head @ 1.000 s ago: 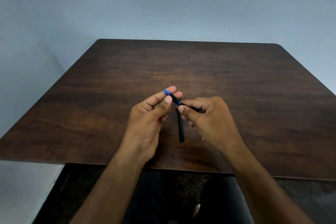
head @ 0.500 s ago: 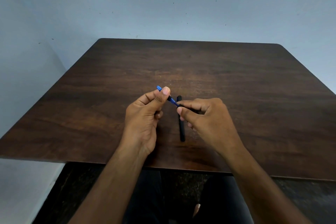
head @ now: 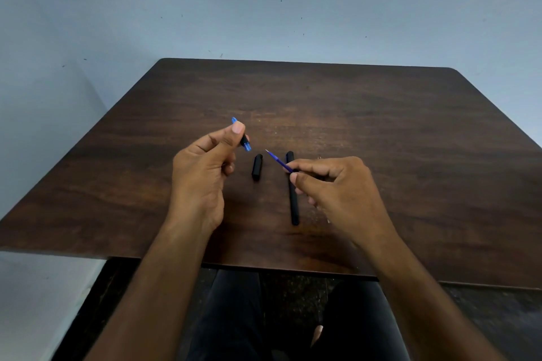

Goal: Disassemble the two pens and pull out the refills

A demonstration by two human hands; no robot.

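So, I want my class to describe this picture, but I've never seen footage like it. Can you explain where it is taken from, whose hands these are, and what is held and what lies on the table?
The picture comes from a camera worn on a person's head, looking forward and down, so the two arms are the wearer's own. The left hand pinches a short black and blue pen piece. The right hand pinches a thin blue refill, tip pointing up and left. On the dark wooden table lie a short black cap and a long black barrel, apart from each other.
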